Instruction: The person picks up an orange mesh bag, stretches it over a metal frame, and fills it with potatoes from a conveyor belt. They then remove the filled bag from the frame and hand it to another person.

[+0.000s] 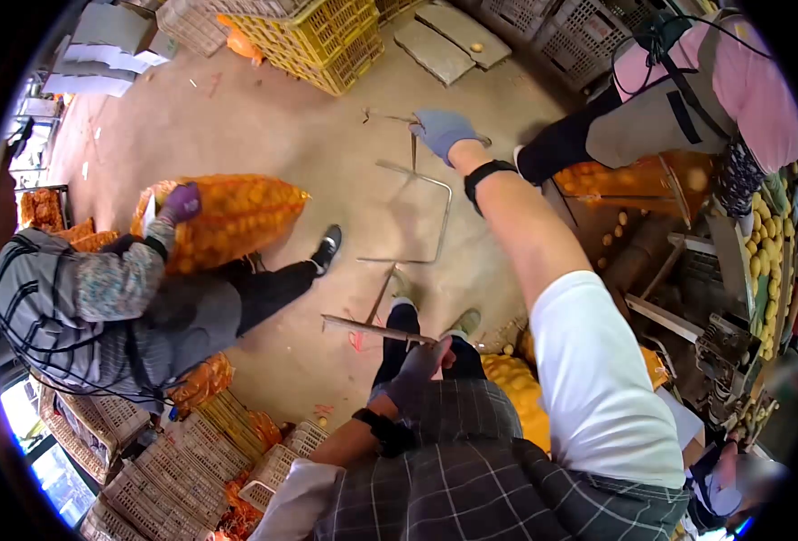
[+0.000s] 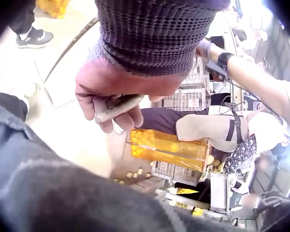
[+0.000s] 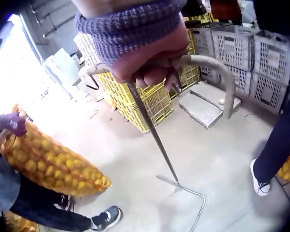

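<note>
A thin metal frame [image 1: 446, 216] stands on the floor, with a U-shaped base and an upright rod on each side topped by a crossbar. My right hand [image 1: 444, 133], in a grey-purple knit glove, grips the far crossbar with the arm stretched out. In the right wrist view, that crossbar [image 3: 203, 60] has a bent end beside the fingers, and a dark upright rod [image 3: 152, 130] drops from it to the base. Close to my body, my left hand [image 1: 419, 368] holds the near crossbar [image 1: 363, 326]. Its fingers curl round the pale bar [image 2: 118, 110] in the left wrist view.
On the left, a person [image 1: 128, 288] handles an orange mesh sack [image 1: 237, 221] full of potatoes. Another person [image 1: 678, 99] stands at the right beside an orange sack [image 1: 629, 180] and loose potatoes. Yellow crates [image 1: 322, 45] are stacked at the back. A yellow sack [image 1: 518, 397] lies near my legs.
</note>
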The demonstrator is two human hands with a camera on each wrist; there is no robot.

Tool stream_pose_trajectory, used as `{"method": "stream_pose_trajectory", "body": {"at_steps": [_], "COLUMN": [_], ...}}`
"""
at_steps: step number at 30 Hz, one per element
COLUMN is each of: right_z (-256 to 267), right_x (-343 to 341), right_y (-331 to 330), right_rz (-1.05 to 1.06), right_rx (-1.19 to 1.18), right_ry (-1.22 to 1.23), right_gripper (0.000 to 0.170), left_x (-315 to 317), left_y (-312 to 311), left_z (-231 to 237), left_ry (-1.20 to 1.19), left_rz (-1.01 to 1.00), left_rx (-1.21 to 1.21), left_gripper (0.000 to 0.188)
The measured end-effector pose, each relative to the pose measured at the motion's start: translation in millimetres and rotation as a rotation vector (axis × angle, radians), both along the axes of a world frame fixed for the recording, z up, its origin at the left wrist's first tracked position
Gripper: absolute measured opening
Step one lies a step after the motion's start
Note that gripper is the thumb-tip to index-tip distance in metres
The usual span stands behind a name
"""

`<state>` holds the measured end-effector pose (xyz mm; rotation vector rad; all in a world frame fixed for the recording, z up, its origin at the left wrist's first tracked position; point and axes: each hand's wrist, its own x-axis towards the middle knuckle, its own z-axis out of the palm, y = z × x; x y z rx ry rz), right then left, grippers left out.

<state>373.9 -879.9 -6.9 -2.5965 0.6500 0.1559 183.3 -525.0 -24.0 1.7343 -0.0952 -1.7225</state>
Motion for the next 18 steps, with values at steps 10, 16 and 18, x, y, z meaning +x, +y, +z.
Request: {"method": "stream_pose_trajectory", "body": {"at_steps": [10,16,18], "right_z": [-7,-12,-15], "right_x": [-242,-389,-411], "right_y": [-42,79,124], "right_rz": [-0.435,-1.113,-1.202], "right_rx": [0.147,0.894,0.965], "right_ry": [-0.053,-0.4,-0.608], "right_gripper": [0.031,0.02,0.022], "left_x": [78,166,179], "left_y": [76,2,-21], "left_z": [21,76,89], "left_ry": [-0.563,-0.984,-1.135], "left_rz": [-0.579,-1.218,-1.435], "left_rx": [0.008,0.035,0.203], "left_gripper": [0.046,0.049,0.041]}}
